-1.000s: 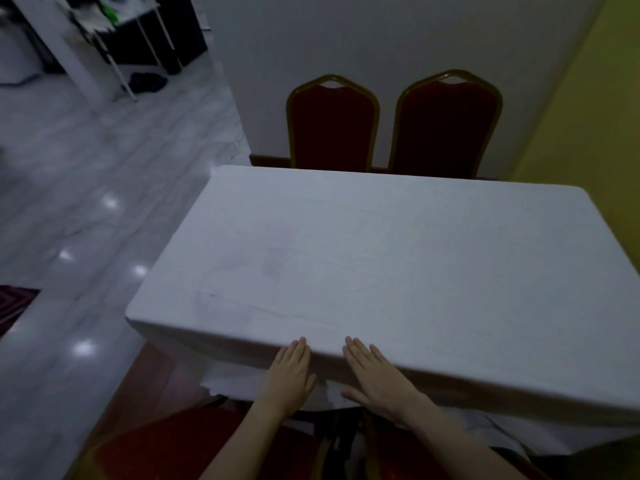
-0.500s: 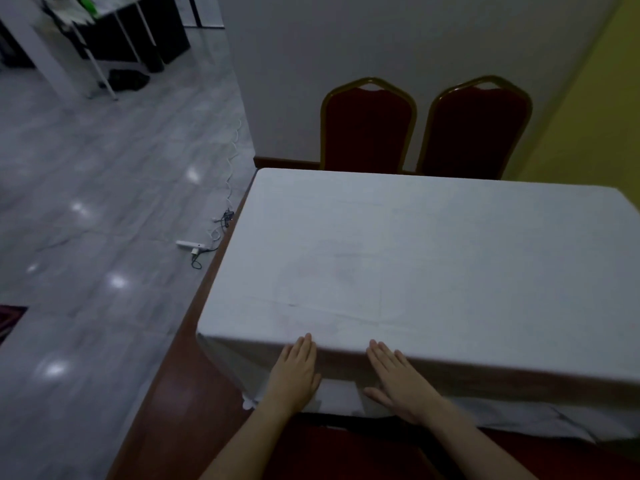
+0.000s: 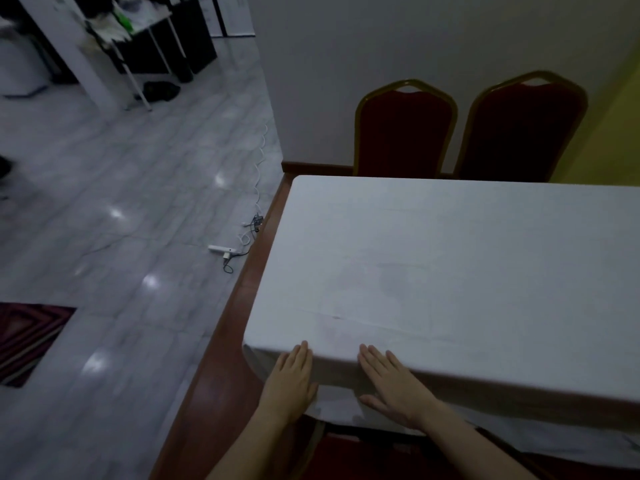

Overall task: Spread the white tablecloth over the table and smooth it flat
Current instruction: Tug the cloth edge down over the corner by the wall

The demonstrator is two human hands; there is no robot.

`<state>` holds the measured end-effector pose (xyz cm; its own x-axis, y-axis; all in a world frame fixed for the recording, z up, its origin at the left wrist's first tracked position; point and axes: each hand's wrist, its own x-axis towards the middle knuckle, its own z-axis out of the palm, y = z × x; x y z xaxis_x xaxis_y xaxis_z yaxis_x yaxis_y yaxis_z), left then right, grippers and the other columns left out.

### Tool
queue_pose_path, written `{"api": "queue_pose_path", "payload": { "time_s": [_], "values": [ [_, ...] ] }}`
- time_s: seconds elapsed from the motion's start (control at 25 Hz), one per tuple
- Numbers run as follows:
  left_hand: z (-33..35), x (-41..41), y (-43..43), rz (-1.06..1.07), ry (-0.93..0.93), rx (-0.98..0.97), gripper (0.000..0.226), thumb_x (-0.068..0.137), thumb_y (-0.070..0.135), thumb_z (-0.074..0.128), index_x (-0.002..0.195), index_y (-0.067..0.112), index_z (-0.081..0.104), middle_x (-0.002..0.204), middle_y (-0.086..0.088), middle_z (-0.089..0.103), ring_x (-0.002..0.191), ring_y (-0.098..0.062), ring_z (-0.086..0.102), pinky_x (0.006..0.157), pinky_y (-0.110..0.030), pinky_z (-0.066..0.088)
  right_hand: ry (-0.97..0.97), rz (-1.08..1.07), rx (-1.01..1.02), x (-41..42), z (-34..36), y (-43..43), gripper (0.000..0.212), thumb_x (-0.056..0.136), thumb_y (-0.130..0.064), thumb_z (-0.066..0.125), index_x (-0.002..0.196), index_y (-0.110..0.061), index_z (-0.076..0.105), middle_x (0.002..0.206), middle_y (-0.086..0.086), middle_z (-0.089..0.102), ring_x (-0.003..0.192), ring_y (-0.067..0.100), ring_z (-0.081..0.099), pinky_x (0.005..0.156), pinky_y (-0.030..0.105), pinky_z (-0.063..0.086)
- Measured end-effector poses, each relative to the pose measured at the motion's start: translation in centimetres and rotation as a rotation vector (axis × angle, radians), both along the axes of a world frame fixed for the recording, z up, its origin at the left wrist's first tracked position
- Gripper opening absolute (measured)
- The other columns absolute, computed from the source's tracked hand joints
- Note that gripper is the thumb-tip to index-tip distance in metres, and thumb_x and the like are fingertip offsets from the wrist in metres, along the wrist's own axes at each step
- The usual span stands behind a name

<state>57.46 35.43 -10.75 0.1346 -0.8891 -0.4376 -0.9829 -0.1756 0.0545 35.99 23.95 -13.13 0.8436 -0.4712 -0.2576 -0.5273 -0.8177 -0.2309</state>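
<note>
The white tablecloth [image 3: 450, 271] covers the table top and hangs over its near edge. A few faint creases run across the cloth near the front. My left hand [image 3: 292, 379] lies flat, fingers straight, against the hanging front of the cloth close to the table's near left corner. My right hand [image 3: 391, 382] presses flat on the same hanging part a little to the right, fingertips at the table edge. Neither hand grips the cloth. Most of the table is hidden under the cloth.
Two red chairs with gold frames [image 3: 405, 129] [image 3: 523, 129] stand against the wall behind the table. A red chair seat [image 3: 363, 459] is below my arms. A brown floor strip [image 3: 221, 341] runs along the table's left. A power strip and cable [image 3: 225, 251] lie on the tiles; a rug [image 3: 27, 337] lies at far left.
The view has swung left, so the table now sits further right in the frame. Both hands stay flat on the cloth's front edge, now nearer its left corner.
</note>
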Motion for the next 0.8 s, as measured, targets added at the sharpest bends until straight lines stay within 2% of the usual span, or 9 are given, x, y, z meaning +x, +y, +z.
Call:
{"api": "queue_pose_path", "payload": {
  "time_s": [0.08, 0.16, 0.2, 0.32, 0.36, 0.48, 0.6, 0.72, 0.8],
  "values": [
    [-0.8, 1.4, 0.5, 0.005, -0.027, -0.026, 0.088, 0.078, 0.049, 0.005, 0.144, -0.002, 0.032, 0.154, -0.019, 0.027, 0.141, -0.031, 0.032, 0.114, -0.044, 0.028, -0.048, 0.044, 0.026, 2.0, -0.3, 0.1, 0.073, 0.08, -0.061, 0.033, 0.123, -0.011, 0.064, 0.131, 0.006, 0.061, 0.119, 0.019, 0.059, 0.1, 0.037, 0.044],
    [-1.0, 2.5, 1.0, 0.09, 0.055, 0.021, 0.073, 0.082, 0.046, 0.025, 0.127, 0.0, 0.058, 0.137, -0.018, 0.052, 0.122, -0.027, 0.057, 0.097, -0.042, 0.048, -0.021, 0.075, 0.031, 3.6, -0.4, 0.4, 0.074, 0.08, -0.062, 0.033, 0.123, -0.011, 0.064, 0.132, 0.006, 0.06, 0.119, 0.019, 0.059, 0.094, 0.036, 0.049],
    [-0.9, 3.3, 1.3, 0.099, 0.071, 0.026, 0.069, 0.083, 0.043, 0.028, 0.127, -0.001, 0.057, 0.138, -0.016, 0.051, 0.122, -0.026, 0.056, 0.097, -0.043, 0.048, 0.001, 0.094, 0.017, 4.7, -0.5, 0.6, 0.074, 0.08, -0.062, 0.033, 0.123, -0.011, 0.064, 0.133, 0.007, 0.059, 0.12, 0.02, 0.058, 0.099, 0.036, 0.044],
    [-0.8, 5.2, 1.8, -0.006, 0.061, -0.099, 0.064, 0.095, 0.037, 0.023, 0.148, 0.001, 0.023, 0.156, -0.009, 0.012, 0.145, -0.023, 0.014, 0.117, -0.043, 0.014, 0.066, 0.102, 0.006, 7.9, -0.5, 1.2, 0.073, 0.083, -0.063, 0.034, 0.127, -0.011, 0.062, 0.136, 0.008, 0.057, 0.124, 0.021, 0.055, 0.103, 0.038, 0.041],
    [-0.9, 6.2, 1.9, -0.01, 0.055, -0.151, 0.062, 0.095, 0.036, 0.024, 0.147, 0.002, 0.028, 0.156, -0.011, 0.017, 0.144, -0.022, 0.013, 0.115, -0.043, 0.014, 0.085, 0.097, -0.002, 9.1, -0.6, 1.6, 0.073, 0.084, -0.063, 0.034, 0.128, -0.011, 0.061, 0.137, 0.008, 0.056, 0.125, 0.021, 0.054, 0.103, 0.038, 0.042],
    [-2.4, 10.2, 2.7, -0.017, 0.099, -0.085, 0.064, 0.087, 0.038, 0.026, 0.137, 0.003, 0.047, 0.147, -0.013, 0.041, 0.137, -0.021, 0.031, 0.108, -0.045, 0.031, 0.081, 0.059, -0.045, 13.3, -0.6, 3.3, 0.071, 0.089, -0.061, 0.028, 0.128, -0.011, 0.06, 0.138, 0.009, 0.054, 0.125, 0.022, 0.054, 0.11, 0.037, 0.033],
    [-3.9, 13.8, 4.3, -0.057, 0.153, -0.082, 0.059, 0.084, 0.038, 0.038, 0.129, 0.005, 0.057, 0.138, -0.01, 0.054, 0.128, -0.022, 0.051, 0.096, -0.045, 0.05, 0.084, -0.023, -0.077, 17.1, -0.3, 5.2, 0.076, 0.097, -0.057, 0.008, 0.128, -0.011, 0.06, 0.136, 0.007, 0.056, 0.123, 0.022, 0.056, 0.096, 0.036, 0.047],
    [-5.0, 16.5, 5.4, -0.084, 0.202, -0.1, 0.061, 0.083, 0.041, 0.042, 0.134, 0.008, 0.052, 0.142, -0.009, 0.051, 0.129, -0.023, 0.05, 0.095, -0.044, 0.051, 0.119, -0.036, -0.072, 20.1, 0.1, 6.9, 0.07, 0.093, -0.059, 0.023, 0.13, -0.011, 0.058, 0.139, 0.006, 0.052, 0.124, 0.021, 0.055, 0.104, 0.033, 0.036],
    [-5.4, 18.3, 6.2, -0.04, 0.24, -0.101, 0.063, 0.086, 0.043, 0.036, 0.138, 0.01, 0.047, 0.145, -0.008, 0.046, 0.13, -0.022, 0.049, 0.096, -0.042, 0.05, 0.151, -0.015, -0.09, 23.1, 0.3, 7.8, 0.069, 0.086, -0.059, 0.034, 0.131, -0.013, 0.058, 0.141, 0.005, 0.049, 0.125, 0.021, 0.054, 0.116, 0.035, 0.018]
  ]
}}
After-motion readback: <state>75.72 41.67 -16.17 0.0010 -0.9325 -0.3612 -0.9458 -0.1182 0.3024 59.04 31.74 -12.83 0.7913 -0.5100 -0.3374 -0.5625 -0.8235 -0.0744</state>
